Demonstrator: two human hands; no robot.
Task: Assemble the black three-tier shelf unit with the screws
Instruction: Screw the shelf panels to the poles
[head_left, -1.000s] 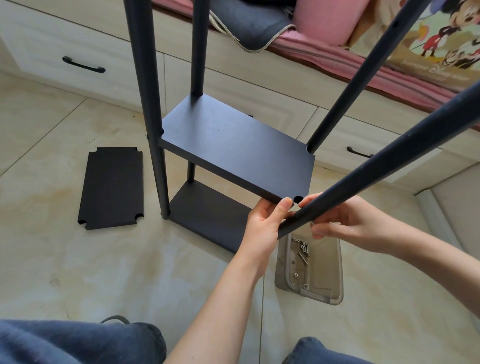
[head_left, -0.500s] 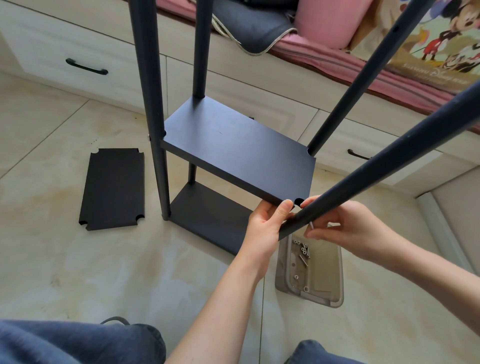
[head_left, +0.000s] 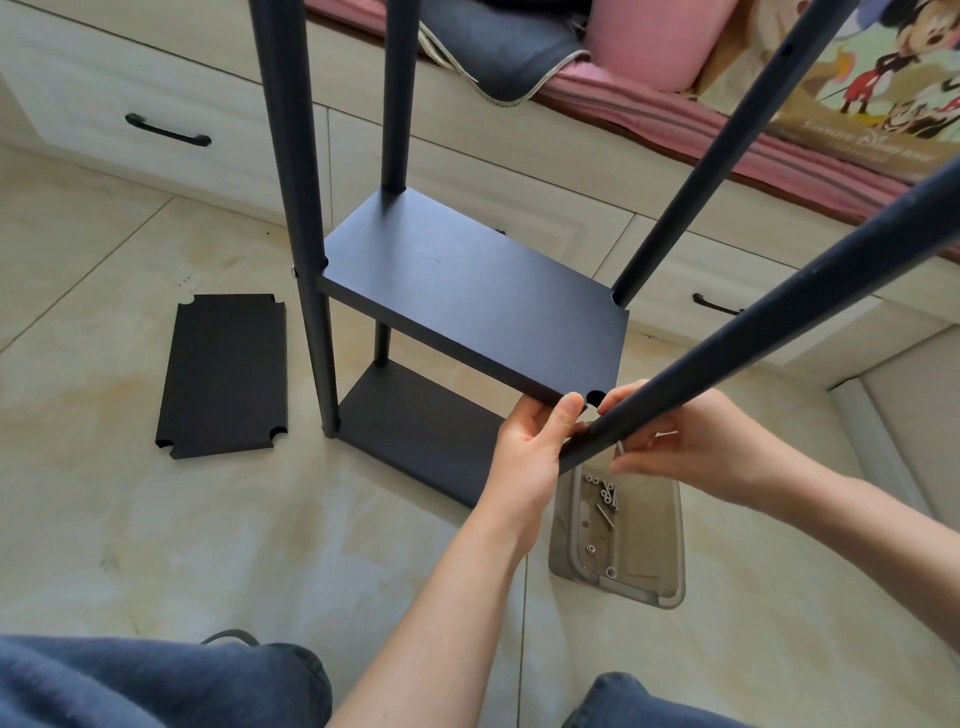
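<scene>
The black shelf unit stands on the floor with a bottom board (head_left: 415, 431) and a middle board (head_left: 467, 296) between dark poles. My left hand (head_left: 530, 452) grips the middle board's near right corner, thumb on top beside its notch. The near right pole (head_left: 753, 317) slants toward me, its lower part beside that notch. My right hand (head_left: 691, 447) has its fingers curled at the pole's lower part; what they pinch is hidden. A third black board (head_left: 223, 374) lies flat on the floor to the left. Several screws (head_left: 605, 493) lie in a clear tray (head_left: 660, 577) under my hands.
A white drawer bench (head_left: 171, 104) with black handles runs along the back, topped with pink cushions (head_left: 639, 41) and a grey cloth. The floor is beige tile. My knees in blue trousers (head_left: 156, 680) fill the bottom edge.
The view has shifted slightly. Both hands stay at the near right corner, the right hand's fingers shifting a little at the pole.
</scene>
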